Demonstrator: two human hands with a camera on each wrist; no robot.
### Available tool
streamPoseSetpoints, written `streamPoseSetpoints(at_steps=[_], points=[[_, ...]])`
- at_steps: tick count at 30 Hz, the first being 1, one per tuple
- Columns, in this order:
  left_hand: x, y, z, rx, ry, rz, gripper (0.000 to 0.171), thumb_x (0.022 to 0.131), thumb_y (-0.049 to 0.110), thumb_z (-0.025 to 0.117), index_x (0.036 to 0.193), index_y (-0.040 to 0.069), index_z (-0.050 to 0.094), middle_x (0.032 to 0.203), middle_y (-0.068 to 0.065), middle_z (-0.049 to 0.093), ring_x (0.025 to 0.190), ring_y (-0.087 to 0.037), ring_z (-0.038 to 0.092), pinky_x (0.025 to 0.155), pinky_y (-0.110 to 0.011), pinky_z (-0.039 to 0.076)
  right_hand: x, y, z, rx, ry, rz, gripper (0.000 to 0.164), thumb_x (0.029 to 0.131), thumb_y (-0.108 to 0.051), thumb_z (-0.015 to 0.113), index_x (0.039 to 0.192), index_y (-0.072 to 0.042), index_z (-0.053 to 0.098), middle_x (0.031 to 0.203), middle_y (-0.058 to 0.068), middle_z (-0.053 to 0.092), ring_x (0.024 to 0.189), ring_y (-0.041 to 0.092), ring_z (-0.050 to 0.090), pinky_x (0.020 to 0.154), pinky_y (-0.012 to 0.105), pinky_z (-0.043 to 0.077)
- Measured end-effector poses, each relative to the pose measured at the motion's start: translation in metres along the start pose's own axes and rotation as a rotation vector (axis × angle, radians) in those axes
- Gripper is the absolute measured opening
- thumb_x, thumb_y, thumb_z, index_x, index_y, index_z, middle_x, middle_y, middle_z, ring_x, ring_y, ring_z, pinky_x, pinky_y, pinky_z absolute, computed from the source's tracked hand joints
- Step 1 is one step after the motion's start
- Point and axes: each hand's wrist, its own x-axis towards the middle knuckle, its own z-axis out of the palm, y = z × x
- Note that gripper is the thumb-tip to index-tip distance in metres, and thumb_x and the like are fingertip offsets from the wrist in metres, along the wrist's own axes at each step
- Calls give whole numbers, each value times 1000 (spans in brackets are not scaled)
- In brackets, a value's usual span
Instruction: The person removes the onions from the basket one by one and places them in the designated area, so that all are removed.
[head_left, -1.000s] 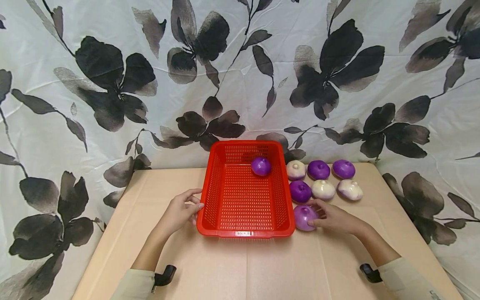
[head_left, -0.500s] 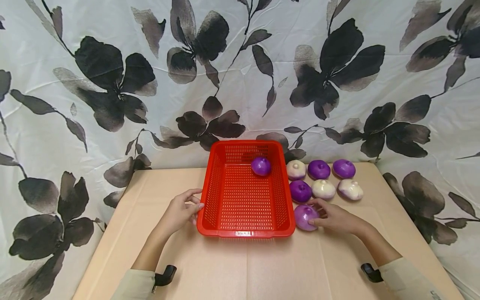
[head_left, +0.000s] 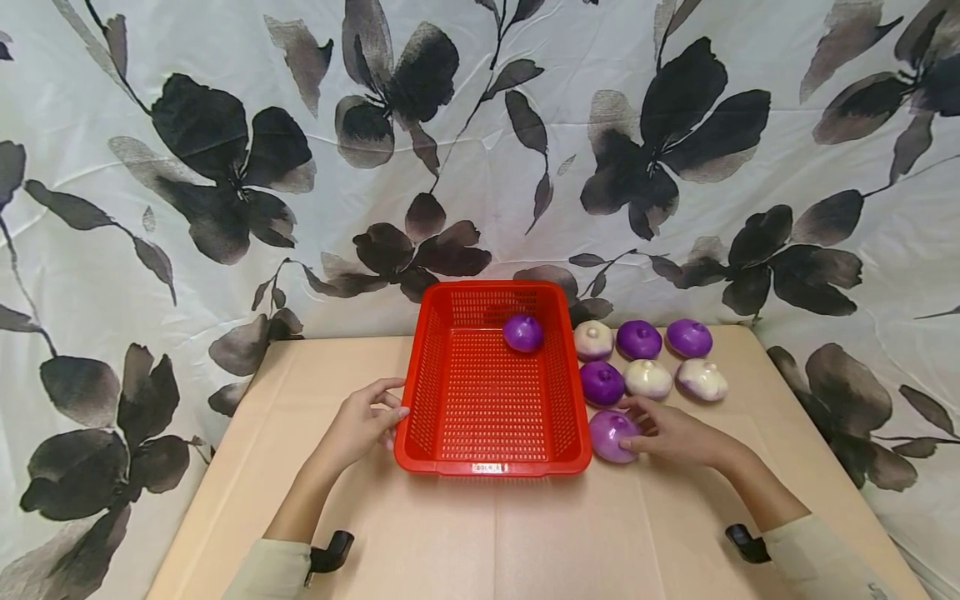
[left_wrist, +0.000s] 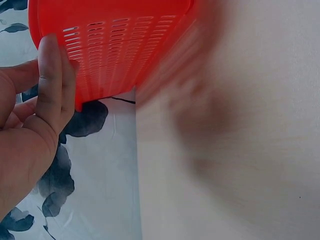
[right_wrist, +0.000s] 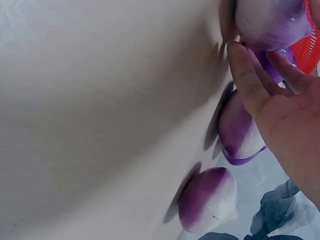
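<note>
In the head view a red perforated plastic basket (head_left: pixel 491 468) stands on the table, with one purple onion (head_left: pixel 522 332) lying near its back right. My left hand (head_left: pixel 365 422) holds the basket's left rim, thumb at the top edge. Two of its fingers (left_wrist: pixel 50 82) lie against the basket's outer side in the left wrist view. To the right of the basket, my right hand (head_left: pixel 670 432) grips a pale purple onion (head_left: pixel 611 437) between thumb and fingers. In the right wrist view this held onion (right_wrist: pixel 272 22) shows faint streaks and a pointed tip.
Right of the basket, loose onions lie in two rows: purple ones (head_left: pixel 637 340) and others with their white ends (head_left: pixel 648 379) up. The beige table (head_left: pixel 487 542) ends at a flowered cloth (head_left: pixel 525 192) behind it. Both wrists wear a small black device (head_left: pixel 332 552).
Almost nothing has moved. Both hands keep their places on the basket and the onion; the view has shifted only slightly.
</note>
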Motion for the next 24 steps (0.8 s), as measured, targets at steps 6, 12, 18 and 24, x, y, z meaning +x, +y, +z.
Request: streamPoseSetpoints(at_steps=[6, 12, 18, 24], points=[[0, -1, 0, -1, 3, 11, 53, 96, 2, 70, 146, -2, 51, 102, -21, 66, 59, -17, 64, 52, -37, 62, 1, -2, -7, -58, 3, -51, 56, 95, -28, 76, 135, 4, 53, 119, 13, 67, 106, 27, 65, 88, 34, 62], [1, -1, 0, -7, 6, 11, 54, 96, 2, 70, 146, -1, 51, 101, -21, 65, 59, -18, 64, 51, -34, 61, 2, -5, -15, -81, -9, -53, 57, 94, -30, 77, 134, 3, 53, 117, 11, 67, 104, 24, 68, 90, 41, 62], [2, -1, 0, -12, 6, 12, 54, 96, 2, 71, 146, -1, 51, 101, -21, 66, 59, -20, 65, 51, -34, 61, 2, -16, -23, -102, 11, -32, 58, 94, -30, 78, 135, 3, 54, 119, 14, 68, 105, 27, 69, 91, 43, 62], [2, -2, -1, -11, 2, 11, 54, 96, 2, 71, 146, -1, 51, 101, -21, 66, 58, -19, 65, 52, -35, 62, 9, -40, -39, -86, 79, -48, 52, 94, -21, 77, 133, 5, 56, 123, 22, 66, 107, 37, 68, 92, 40, 63]])
